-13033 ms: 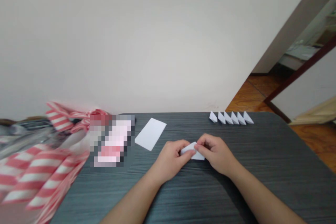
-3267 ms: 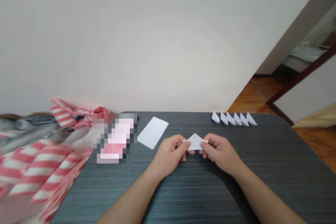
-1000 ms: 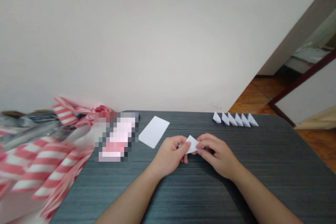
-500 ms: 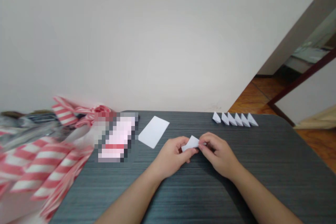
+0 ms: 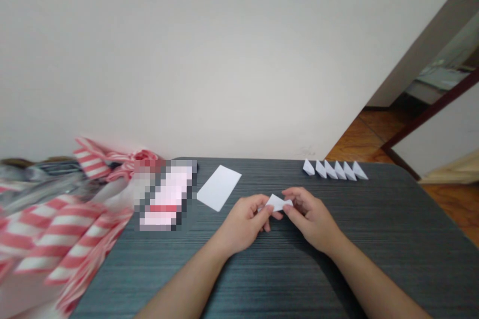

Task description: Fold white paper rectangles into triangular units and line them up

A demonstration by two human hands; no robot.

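Note:
A small folded piece of white paper (image 5: 276,202) is held between my two hands, a peak pointing away from me. My left hand (image 5: 247,222) pinches its left end between thumb and fingers. At the right end, my right hand (image 5: 310,217) grips a corner with the thumb in front and fingers behind. Beyond the left hand lies a stack or sheet of flat white paper (image 5: 219,188). Several folded white paper triangles (image 5: 336,170) stand in a row at the far right of the table.
The dark wood-grain table (image 5: 239,279) meets a pale wall (image 5: 224,60) at its far edge. A blurred-out pinkish object (image 5: 168,194) lies at the left. Red-and-white striped cloth (image 5: 56,234) is heaped beyond the left edge. Wooden floor (image 5: 355,134) and a doorway are at the right.
My left thumb has drawn back left along the paper. My right fingers have opened a little, and the paper's right end now shows a flared corner.

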